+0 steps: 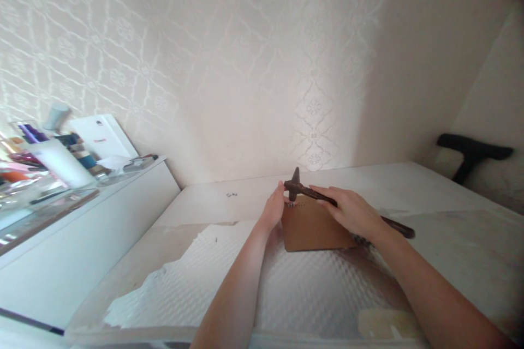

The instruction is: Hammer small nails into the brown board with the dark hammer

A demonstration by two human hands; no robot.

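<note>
A dark hammer (316,194) is in my right hand (351,208), whose fingers wrap round the handle partway along; the handle's end sticks out past the wrist. The hammer head stands over the far left corner of a flat brown board (315,226). Beside the head, at that same corner, my left hand (275,206) has its fingers bent close together; whatever they pinch is too small to make out. A short row of small nail-like bits (297,204) runs along the board's far edge.
Under the board lies a white quilted sheet (188,272) with a ragged edge on the white table (372,188). Several small dark pieces (231,194) lie at the back. On the left, a white cabinet (102,240) bears bottles and a white box (102,139). A black T-shaped handle (470,150) stands at the right.
</note>
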